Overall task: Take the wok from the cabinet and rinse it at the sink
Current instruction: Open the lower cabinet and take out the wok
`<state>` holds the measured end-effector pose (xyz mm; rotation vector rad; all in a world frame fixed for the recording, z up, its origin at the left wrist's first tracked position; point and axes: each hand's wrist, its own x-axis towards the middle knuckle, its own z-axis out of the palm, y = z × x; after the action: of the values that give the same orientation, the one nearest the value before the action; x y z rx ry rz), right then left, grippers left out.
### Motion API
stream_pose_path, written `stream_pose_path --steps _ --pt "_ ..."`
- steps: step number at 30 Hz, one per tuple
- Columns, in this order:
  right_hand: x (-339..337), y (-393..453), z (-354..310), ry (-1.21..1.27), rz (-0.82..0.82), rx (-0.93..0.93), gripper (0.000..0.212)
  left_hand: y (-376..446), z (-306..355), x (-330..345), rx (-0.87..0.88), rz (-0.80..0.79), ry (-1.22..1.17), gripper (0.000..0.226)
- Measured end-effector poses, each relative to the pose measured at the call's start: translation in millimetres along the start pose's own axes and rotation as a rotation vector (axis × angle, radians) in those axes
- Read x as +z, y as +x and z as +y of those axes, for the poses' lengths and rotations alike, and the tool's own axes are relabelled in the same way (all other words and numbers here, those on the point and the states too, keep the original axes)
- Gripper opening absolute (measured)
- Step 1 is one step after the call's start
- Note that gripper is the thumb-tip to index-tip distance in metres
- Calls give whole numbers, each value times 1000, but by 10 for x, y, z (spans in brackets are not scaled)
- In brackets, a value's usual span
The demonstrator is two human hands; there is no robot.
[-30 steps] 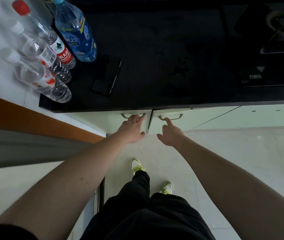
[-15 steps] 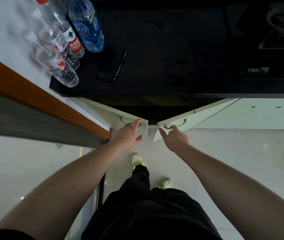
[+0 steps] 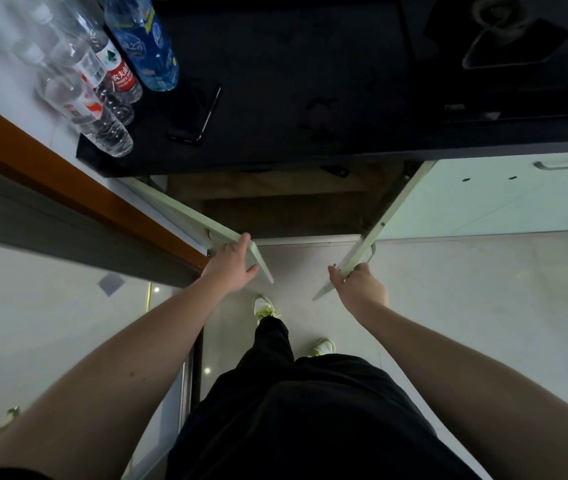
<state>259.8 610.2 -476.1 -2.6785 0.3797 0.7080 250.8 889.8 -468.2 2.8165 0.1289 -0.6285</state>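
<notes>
In the head view, both cabinet doors have swung much wider than they stood half a second ago: then they were only cracked apart, now they splay out toward you and the dark cabinet interior (image 3: 275, 202) lies open between them. Your left hand (image 3: 232, 268) rests on the outer edge of the left door (image 3: 206, 230), fingers laid over the top edge and thumb below, holding the panel more than clenching it. Your right hand (image 3: 358, 287) grips the lower edge of the right door (image 3: 369, 237), fingers curled round it near the handle.

You are on the opening step, the first of the task. The wok does not show: the cabinet is in shadow and only a brownish shelf surface can be made out, so I cannot tell where inside it sits. The sink is not in view either.

On the black counter (image 3: 310, 81) above, four water bottles (image 3: 112, 74) cluster at the left corner with a dark phone (image 3: 194, 114) just beside them; a stove burner (image 3: 504, 36) sits at the far right.

Next, you will likely need to let go of both doors, bend or crouch so the inside comes into sight, and reach in for the wok. Watch your head against the counter edge as you lower.
</notes>
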Motion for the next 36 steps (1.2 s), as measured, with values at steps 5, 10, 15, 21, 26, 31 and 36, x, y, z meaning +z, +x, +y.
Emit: stream_pose_path --steps 5,10,15,21,26,31,36 --pt "-129 -132 441 122 154 -89 61 -294 101 122 -145 109 177 63" --pt "-262 -327 849 8 229 -286 57 -420 62 174 -171 60 191 71" --pt "-286 -345 1126 -221 261 -244 38 -435 57 99 -151 24 175 72" --pt "-279 -402 1100 -253 220 21 63 -466 83 -69 -98 4 164 61" --pt "-177 -516 761 -235 189 78 74 -575 -26 -149 -35 40 368 54" --pt "96 -653 187 -243 58 -75 66 -710 -353 -143 147 39 558 57" --pt "417 -853 -472 -277 -13 -285 65 -1000 -813 -72 221 -73 547 60"
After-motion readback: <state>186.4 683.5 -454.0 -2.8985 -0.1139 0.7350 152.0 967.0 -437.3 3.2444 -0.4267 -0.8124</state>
